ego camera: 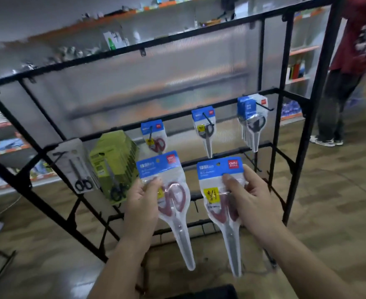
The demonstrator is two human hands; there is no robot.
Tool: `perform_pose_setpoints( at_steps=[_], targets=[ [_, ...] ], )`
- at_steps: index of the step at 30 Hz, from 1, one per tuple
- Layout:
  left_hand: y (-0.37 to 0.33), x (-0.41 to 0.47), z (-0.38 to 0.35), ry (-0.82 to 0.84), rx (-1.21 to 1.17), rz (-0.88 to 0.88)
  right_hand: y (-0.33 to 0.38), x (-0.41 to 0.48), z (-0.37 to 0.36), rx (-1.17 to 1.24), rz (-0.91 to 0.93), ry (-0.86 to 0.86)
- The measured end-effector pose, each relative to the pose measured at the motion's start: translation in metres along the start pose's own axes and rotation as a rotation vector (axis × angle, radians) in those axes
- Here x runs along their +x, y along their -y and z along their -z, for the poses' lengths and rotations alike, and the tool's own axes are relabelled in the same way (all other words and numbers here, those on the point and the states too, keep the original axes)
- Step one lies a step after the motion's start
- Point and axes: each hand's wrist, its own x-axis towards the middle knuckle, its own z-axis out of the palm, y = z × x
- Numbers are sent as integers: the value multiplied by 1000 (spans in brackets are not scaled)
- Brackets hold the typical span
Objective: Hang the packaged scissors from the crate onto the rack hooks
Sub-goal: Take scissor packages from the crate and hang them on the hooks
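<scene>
At the bottom edge, a dark shape, too cropped to name. Just above, two bare forearms stretched forward.

In the left hand, the left scissors packet: thumb pressed on the clear front, fingers curled behind, grasping it just under the blue header card. In the right hand, the right scissors packet, pinched the same way, thumb on the front beside a yellow warning sticker. Both packets upright, red handles up, blade tips hanging down, side by side without touching. Both raised in front of the black wire rack, not on any hook.

Further back, along the rack's middle rail, five lots hung from hooks:
- at left, a grey card with black-handled scissors
- a stack of yellow-green packs
- a red-handled packet
- a grey-handled packet
- at right, a thick bunch of blue-carded packets

Behind the rail, a ribbed translucent panel.

Beyond the rack, blurred shop shelves with orange edges and a wood-pattern floor. At far right, a person in a red top, standing.
</scene>
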Motion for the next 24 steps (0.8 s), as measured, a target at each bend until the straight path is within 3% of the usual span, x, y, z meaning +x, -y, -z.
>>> perform_pose_setpoints(
  at_steps=[15, 24],
  targets=[
    [4, 38, 70, 134, -109, 0, 5, -18, -83, -165, 8, -88],
    [6, 72, 53, 61, -85, 43, 2, 6, -87, -73, -29, -40]
  ],
)
